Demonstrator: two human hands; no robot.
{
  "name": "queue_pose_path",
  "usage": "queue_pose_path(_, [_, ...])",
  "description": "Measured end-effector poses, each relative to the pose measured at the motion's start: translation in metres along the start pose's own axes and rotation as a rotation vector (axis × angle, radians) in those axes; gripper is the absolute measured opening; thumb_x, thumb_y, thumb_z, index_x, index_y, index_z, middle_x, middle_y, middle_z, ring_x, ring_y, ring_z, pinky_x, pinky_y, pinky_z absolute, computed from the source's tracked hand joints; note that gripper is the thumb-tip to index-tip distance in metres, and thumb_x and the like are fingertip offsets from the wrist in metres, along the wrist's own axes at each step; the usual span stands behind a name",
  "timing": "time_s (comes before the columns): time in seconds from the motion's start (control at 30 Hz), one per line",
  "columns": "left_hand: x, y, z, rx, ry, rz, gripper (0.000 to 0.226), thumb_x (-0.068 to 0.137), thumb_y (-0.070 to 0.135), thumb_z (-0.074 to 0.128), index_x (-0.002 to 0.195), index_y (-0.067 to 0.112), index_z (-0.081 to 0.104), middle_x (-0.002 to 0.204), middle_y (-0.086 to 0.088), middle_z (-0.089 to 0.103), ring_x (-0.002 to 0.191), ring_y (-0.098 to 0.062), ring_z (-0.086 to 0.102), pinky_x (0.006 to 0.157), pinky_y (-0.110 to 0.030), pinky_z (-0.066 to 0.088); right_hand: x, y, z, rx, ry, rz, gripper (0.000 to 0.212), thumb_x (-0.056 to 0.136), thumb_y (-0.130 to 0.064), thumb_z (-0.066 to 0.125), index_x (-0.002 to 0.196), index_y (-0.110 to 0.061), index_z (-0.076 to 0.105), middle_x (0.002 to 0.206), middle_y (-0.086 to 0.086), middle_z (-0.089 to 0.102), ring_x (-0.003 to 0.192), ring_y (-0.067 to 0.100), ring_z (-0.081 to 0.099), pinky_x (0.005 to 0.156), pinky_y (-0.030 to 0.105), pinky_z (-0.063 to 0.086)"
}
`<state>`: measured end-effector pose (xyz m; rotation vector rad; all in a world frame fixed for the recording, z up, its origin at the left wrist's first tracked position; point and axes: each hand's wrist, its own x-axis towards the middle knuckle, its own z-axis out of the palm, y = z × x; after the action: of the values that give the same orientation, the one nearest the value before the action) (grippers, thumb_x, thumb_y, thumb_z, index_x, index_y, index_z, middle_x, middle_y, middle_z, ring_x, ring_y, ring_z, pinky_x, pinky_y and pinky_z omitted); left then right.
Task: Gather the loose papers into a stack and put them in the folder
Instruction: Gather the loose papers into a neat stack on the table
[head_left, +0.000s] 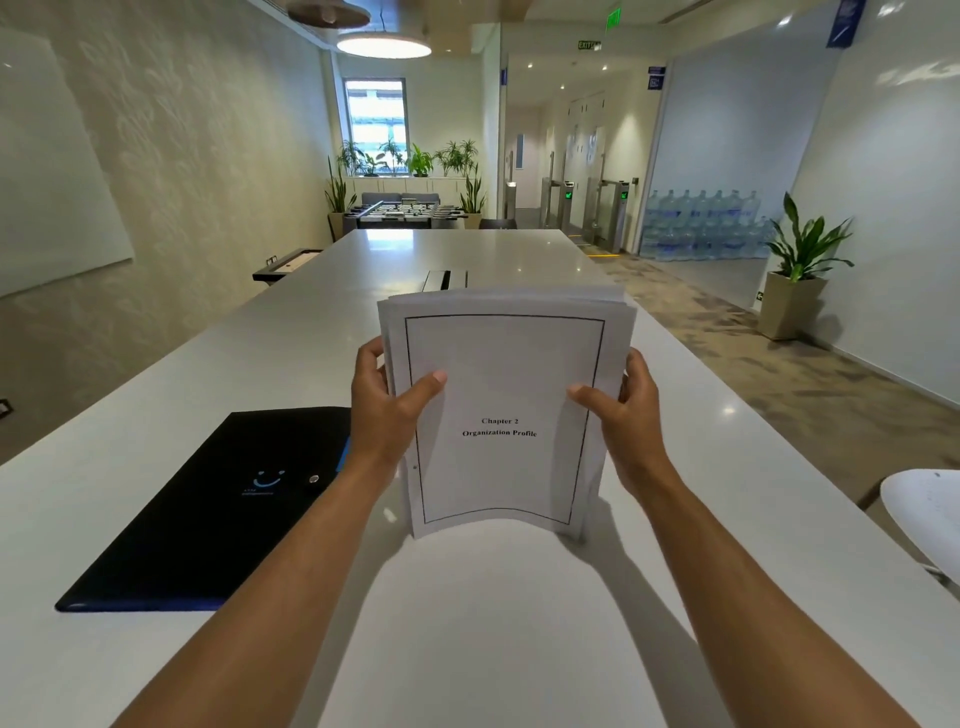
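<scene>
The stack of papers (506, 415) is held upright at the centre of the frame, gripped on both long edges. The left hand (387, 410) is closed on the stack's left edge, with its thumb (423, 387) pressed flat on the front sheet and the other fingers wrapped behind, where they are hidden. The right hand (631, 410) is closed on the right edge in the same way, its thumb (587, 397) laid across the front sheet and the remaining fingers curled around the edge. The front sheet is framed by a thin black border and is printed "Chapter 2 Organization Profile". The sheets are slightly fanned at the top and the stack is bowed; its lower edge is seen just at the white table (493, 649), though contact cannot be confirmed.

A black folder (208, 514) lies flat and closed on the table at the lower left of the frame, just beside the left forearm, with a small snap button (313, 478) and a blue smile mark on its cover. Its right edge is partly covered by the left wrist. A cable hatch (444, 280) is set in the table just above the stack. The rim of a white chair (924, 519) shows at the right edge. A potted plant (800, 270) stands on the floor at the right, water bottles (701, 223) are stacked behind glass, and a foosball table (408, 213) is seen at the upper centre
</scene>
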<state>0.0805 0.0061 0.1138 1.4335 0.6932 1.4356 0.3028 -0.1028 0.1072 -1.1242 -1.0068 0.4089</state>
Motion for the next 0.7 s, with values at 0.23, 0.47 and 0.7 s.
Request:
queue_pose_path(0.23, [-0.014,-0.004,0.021,0.045,-0.022,-0.082,0.037,0.066,0.020,0.068,0.101,0.027,0.058,0.096,0.001,0.068,0.085,-0.016,0.068,0.063,-0.022,0.052,-0.009,0.007,0.021,-0.032,-0.014,0.073,0.041,0.071,-0.002,0.068,0.110,-0.016,0.064,0.096,-0.003,0.073,0.082,0.010,0.071,0.068,0.025,0.053])
queue_pose_path(0.47, [-0.005,0.026,0.019,0.051,0.008,0.045,0.025,0.069,0.014,0.062,0.090,0.027,0.059,0.085,0.006,0.066,0.077,-0.011,0.065,0.067,-0.027,0.054,0.000,-0.017,0.015,-0.014,0.036,-0.010,0.037,0.071,-0.006,0.067,0.099,-0.030,0.065,0.089,-0.014,0.074,0.082,0.009,0.071,0.066,0.019,0.055])
queue_pose_path(0.7, [-0.027,-0.002,0.006,0.097,-0.039,-0.074,0.038,0.066,0.015,0.062,0.101,0.028,0.054,0.097,0.001,0.065,0.089,-0.019,0.064,0.074,-0.033,0.055,-0.027,0.014,0.010,-0.045,-0.053,0.096,0.054,0.066,-0.009,0.069,0.118,-0.017,0.056,0.104,-0.005,0.069,0.088,0.005,0.068,0.067,0.017,0.053])
